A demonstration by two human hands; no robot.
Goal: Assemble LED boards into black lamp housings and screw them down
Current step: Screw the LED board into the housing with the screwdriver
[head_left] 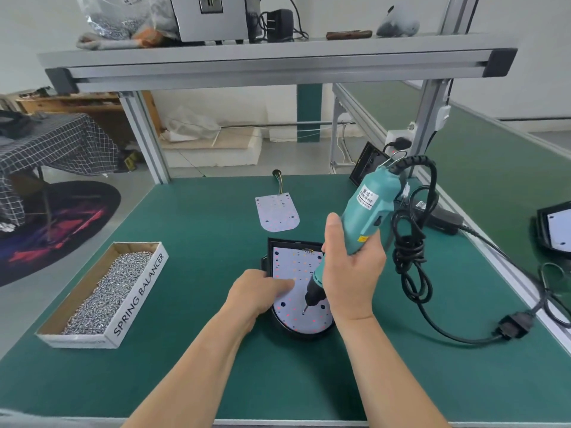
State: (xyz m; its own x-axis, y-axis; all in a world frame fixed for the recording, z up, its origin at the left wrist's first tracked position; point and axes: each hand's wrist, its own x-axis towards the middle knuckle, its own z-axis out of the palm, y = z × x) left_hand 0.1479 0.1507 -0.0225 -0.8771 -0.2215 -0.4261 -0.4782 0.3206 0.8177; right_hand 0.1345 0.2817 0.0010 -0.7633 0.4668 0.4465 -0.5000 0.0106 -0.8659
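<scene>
The LED board (290, 307) sits in the black housing (296, 333) at mid-tabletop (185, 242), the left grip (262, 288) pressing it with flat fingers (282, 284) while the right grip (349, 267) is wrapped round the tilted screwdriver (367, 208). At that lean the bit could skid off the screw and scar the board. I count one screwdriver, one screw box (102, 291), one spare board (277, 211) and a second filled housing (543, 233) far right.
</scene>
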